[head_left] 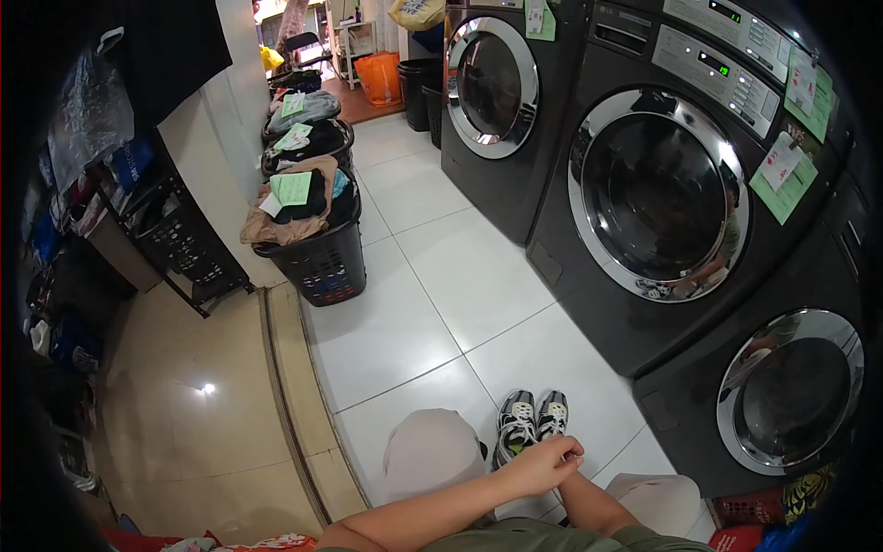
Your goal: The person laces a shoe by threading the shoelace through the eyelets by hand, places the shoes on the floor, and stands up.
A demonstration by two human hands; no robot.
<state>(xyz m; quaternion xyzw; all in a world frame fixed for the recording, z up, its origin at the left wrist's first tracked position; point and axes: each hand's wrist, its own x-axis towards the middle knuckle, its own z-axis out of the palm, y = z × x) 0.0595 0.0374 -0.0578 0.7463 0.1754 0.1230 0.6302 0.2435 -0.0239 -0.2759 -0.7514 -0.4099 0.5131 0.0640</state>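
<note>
My left hand (541,465) lies across my right wrist in front of my lap, its fingers curled in. What those fingers hold, if anything, cannot be made out. Behind it, my right hand is mostly hidden; the right forearm (589,504) comes up from below. Just beyond my hands, between my knees, a pair of grey and black sneakers (517,419) with white laces rests on the tiles.
Dark front-loading laundry machines (589,221) line the right side, with green slips (784,189) clipped on. Black laundry baskets (317,267) full of clothes stand ahead along the left wall. A floor track (283,396) edges the white tiles. An orange bag (378,79) sits far back.
</note>
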